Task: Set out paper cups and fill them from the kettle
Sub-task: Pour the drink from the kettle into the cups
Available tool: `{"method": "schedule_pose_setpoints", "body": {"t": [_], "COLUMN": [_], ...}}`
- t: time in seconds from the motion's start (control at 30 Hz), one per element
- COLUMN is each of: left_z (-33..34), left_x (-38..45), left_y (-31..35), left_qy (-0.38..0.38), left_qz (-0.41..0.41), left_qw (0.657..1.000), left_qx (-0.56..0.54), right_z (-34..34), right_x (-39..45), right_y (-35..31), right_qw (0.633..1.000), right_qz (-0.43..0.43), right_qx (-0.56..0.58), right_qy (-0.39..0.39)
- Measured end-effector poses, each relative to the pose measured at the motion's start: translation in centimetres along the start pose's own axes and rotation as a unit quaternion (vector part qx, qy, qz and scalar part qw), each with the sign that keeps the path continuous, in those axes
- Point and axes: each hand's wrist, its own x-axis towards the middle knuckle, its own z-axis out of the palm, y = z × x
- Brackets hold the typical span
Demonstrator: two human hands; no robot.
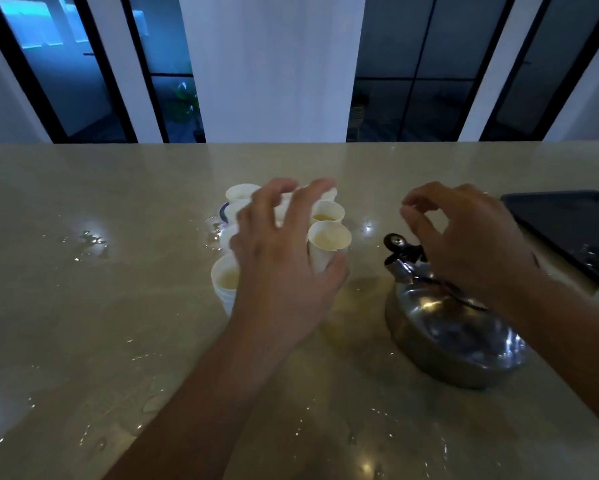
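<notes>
Only the head view here, so going off that; looks pretty far along tbh; cluster of paper cups bunched together mid-counter, touching or nearly so, at least three showing pale yellowish liquid inside; nearest-left cup filled too, sitting just in front of the left hand; a few farther cups partly hidden behind fingers, so can't tell if filled or not; something with a blue rim peeking out at the far left of the bunch, too hidden to name; left hand spread over the cluster, fingers splayed and gently bent, not clearly wrapped around any cup, thumb right by the near cup's wall; can't say for sure whether touching; right hand hovering above the kettle, fingers loosely curled with nothing in them, not on the handle; kettle parked upright on the counter just right of the cups, black spout cap pointing toward them; dark tray off at the right edge, wet; puddles and drips all over; guessing mostly done, maybe just checking those back cups and wiping spills.
</notes>
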Motion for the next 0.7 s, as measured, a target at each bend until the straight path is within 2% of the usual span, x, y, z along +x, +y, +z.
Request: {"method": "schedule_pose_setpoints", "body": {"t": [0.13,0.27,0.37,0.53,0.7], "left_z": [3.5,6.8,9.4,12.4,12.2], "left_x": [1.7,3.1,4.1,5.4,6.6], "left_y": [2.9,4.6,5.3,6.2,6.9], "left_qy": [-0.097,-0.234,-0.305,-0.316,-0.327], "left_qz": [0.022,0.035,0.044,0.101,0.171], "left_qw": [0.995,0.968,0.938,0.911,0.872], "left_qx": [-0.012,0.084,0.159,0.243,0.323], "right_z": [-1.6,-1.3,-0.5,-0.1,-0.8], "right_x": [-0.5,-2.5,-3.4,-3.8,-3.3], "right_y": [5.1,8.1,8.9,9.0,9.1], "right_qw": [0.996,0.984,0.971,0.971,0.975], "right_qz": [0.079,0.154,0.186,0.189,0.176], "right_qx": [-0.019,0.069,0.144,0.144,0.126], "right_qy": [-0.023,-0.049,-0.043,-0.006,-0.044]}}
